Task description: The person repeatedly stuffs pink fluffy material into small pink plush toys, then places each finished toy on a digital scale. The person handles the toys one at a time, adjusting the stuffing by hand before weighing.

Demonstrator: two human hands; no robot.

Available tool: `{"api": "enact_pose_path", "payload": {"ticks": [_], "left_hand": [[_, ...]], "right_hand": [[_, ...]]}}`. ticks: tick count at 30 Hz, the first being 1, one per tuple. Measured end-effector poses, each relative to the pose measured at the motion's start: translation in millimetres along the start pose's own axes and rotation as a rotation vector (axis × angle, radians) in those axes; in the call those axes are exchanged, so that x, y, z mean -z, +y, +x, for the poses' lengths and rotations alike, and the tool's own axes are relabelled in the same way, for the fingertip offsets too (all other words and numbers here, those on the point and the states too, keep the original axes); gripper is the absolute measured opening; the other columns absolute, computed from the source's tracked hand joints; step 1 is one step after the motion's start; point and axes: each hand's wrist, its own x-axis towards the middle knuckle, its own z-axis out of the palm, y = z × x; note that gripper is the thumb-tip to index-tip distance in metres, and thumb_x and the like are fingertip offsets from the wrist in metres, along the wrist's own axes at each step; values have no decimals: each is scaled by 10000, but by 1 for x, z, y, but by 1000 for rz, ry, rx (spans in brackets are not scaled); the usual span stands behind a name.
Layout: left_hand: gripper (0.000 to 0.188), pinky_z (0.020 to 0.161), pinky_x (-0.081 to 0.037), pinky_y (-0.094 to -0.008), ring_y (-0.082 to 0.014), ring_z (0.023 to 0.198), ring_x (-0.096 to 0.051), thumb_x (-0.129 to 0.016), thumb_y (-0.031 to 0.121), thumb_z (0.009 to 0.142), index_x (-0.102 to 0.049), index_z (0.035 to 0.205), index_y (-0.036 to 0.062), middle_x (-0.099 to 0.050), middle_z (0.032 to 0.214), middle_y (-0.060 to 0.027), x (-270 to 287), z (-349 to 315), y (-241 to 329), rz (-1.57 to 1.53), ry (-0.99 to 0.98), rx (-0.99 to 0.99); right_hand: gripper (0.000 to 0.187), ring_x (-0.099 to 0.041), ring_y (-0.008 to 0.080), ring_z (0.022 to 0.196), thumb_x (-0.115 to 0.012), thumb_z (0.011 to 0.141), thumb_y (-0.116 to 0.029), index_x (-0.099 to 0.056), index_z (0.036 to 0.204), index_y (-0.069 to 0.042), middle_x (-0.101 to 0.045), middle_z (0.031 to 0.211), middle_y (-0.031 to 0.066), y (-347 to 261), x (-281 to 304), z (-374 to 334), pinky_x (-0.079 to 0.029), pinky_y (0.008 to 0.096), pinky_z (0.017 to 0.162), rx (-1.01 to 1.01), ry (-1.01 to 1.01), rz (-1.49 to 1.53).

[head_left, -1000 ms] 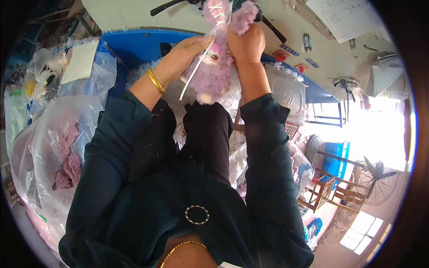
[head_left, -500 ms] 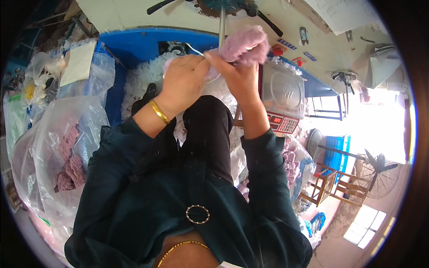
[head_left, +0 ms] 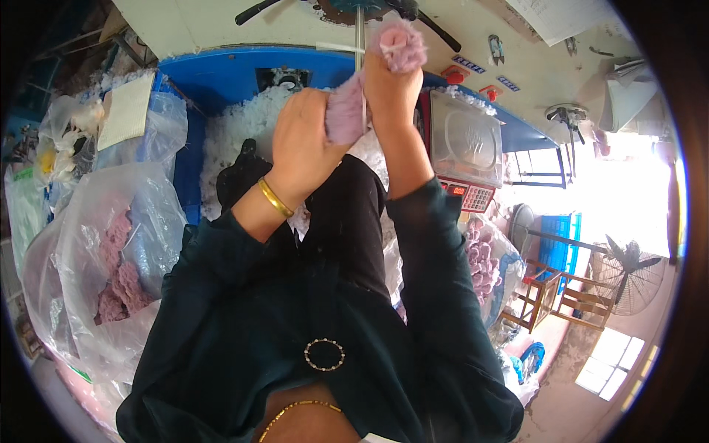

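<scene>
Both my hands are up in front of the machine, at a pale mauve plush piece (head_left: 346,112) with fluffy pile. Its lower part is in my left hand (head_left: 301,136), fingers curled round it. My right hand (head_left: 393,94) is closed round the upper part, where a fuzzy end with a smooth pink spot (head_left: 399,46) sticks out above the fist. A thin metal tube (head_left: 360,40) comes down from the machine towards the plush; whether it enters the plush is hidden. Next to the tube a narrow white strip (head_left: 336,47) juts out leftward.
Below my hands is a blue bin (head_left: 214,65) with white fluffy filling (head_left: 235,122). Clear bags (head_left: 81,258) with mauve plush stand at left. At right are a scale (head_left: 473,193), a clear box (head_left: 465,136), red buttons (head_left: 453,74), a wooden chair (head_left: 543,295) and a fan (head_left: 628,277).
My hands have moved apart: the right rose slightly and turned, with its fist now round the plush's upper end. My left hand shows more of the lower plush. The white strip now sits higher.
</scene>
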Motion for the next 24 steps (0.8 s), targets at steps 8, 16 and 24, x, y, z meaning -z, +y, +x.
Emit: {"api": "enact_pose_path", "payload": {"ticks": [8, 16, 24], "left_hand": [[321, 783, -487, -341, -239, 891, -611, -654, 217, 852, -556, 1048, -18, -628, 963, -110, 22, -11, -15, -775, -307, 348], [396, 880, -451, -287, -149, 993, -561, -436, 303, 998, -559, 1185, -23, -625, 1063, -104, -3, -20, -16, -799, -150, 382], [429, 972, -448, -368, -252, 1092, -565, -474, 305, 954, -484, 1297, 46, -549, 1245, -99, 26, -10, -53, -1205, -537, 1288]], "right_hand": [[246, -594, 110, 719, -700, 834, -187, -628, 1002, -23, -630, 833, 35, -13, 75, -37, -485, 253, 668, -442, -410, 782], [528, -589, 113, 617, -722, 809, -310, -528, 1176, 17, -620, 860, 41, 32, 77, -75, -432, 222, 450, -775, -944, 1392], [263, -599, 286, 618, -626, 767, -405, -650, 786, -143, -625, 685, 92, -4, 68, -87, -472, 429, 548, 371, -1012, 6]]}}
